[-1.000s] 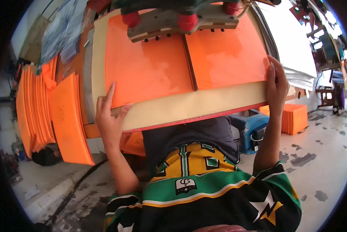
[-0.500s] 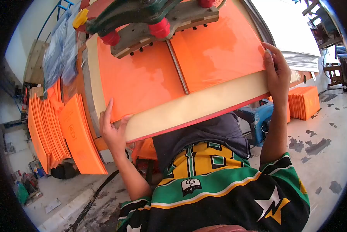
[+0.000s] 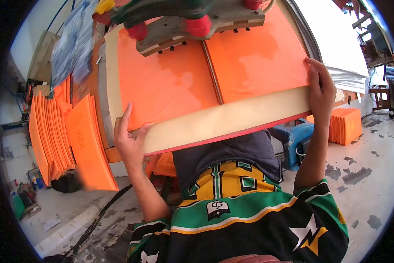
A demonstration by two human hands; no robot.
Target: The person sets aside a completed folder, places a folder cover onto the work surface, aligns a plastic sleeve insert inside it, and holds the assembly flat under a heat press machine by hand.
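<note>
A glossy orange plastic sheet [image 3: 170, 87], with a metal strip [image 3: 213, 74] down its middle, lies on a cream board [image 3: 232, 111] with a red front edge. My left hand [image 3: 131, 138] is at the sheet's near left corner, thumb and index finger closing on its edge. At the right edge my right hand [image 3: 322, 90] grips the sheet, thumb on top and index finger stretched along the side. The fingers underneath are hidden. Above the sheet's far part sits a dark green press head [image 3: 162, 11] with red collars and a grey bar.
Orange folders [image 3: 50, 136] stand stacked at the left, and another orange stack [image 3: 345, 127] is on the floor at right. White sheets [image 3: 337, 39] lie beyond the right hand. A blue object [image 3: 297, 140] is below the board.
The view has shifted slightly, so the board and press appear further right. Both hands keep their places on the orange sheet's edges.
</note>
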